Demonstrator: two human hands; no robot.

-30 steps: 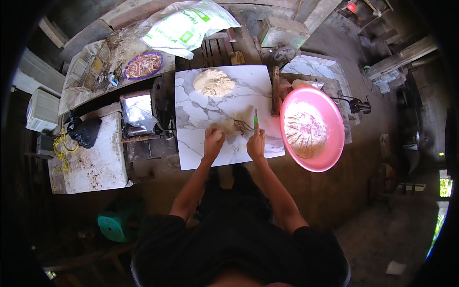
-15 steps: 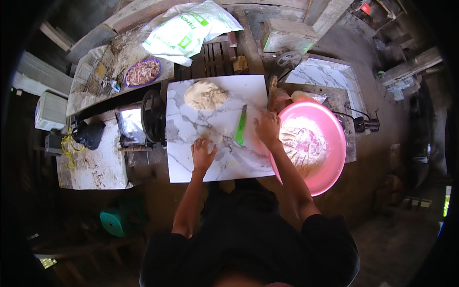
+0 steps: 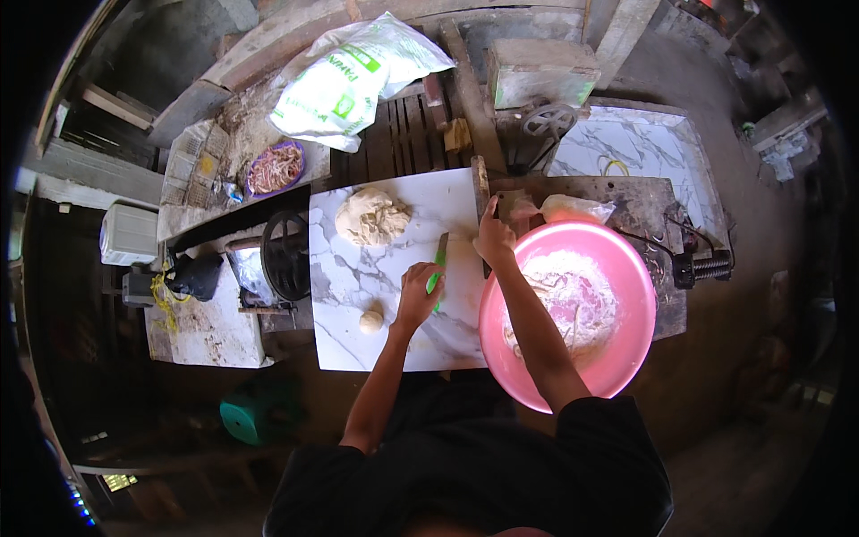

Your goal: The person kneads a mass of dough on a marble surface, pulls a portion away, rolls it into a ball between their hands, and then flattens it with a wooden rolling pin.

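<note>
My left hand (image 3: 415, 295) is over the white marble-patterned board, its fingers closed around the handle of a green knife (image 3: 442, 256). Beside that wrist sits a small ball of dough (image 3: 370, 322). A large lump of pale dough (image 3: 372, 217) lies farther back on the board (image 3: 358, 277). My right hand (image 3: 496, 238) is at the board's right edge, index finger stretched forward beside a wooden strip (image 3: 480, 186); I see nothing held in it. Under my right forearm is a pink basin (image 3: 633, 345) with white flour (image 3: 573, 286) inside.
A white and green sack (image 3: 344, 85) lies at the back, with a purple-rimmed tray (image 3: 276, 168) of reddish-white pieces left of it. A dark wheel (image 3: 286, 255) stands against the board's left side. Behind the basin is a plastic bag (image 3: 573, 208); a metal spring-like part (image 3: 707, 267) sits farther right.
My left hand has moved right and forward onto the knife, uncovering the small dough ball. My right hand stays near the board's right edge. The whole view has shifted slightly.
</note>
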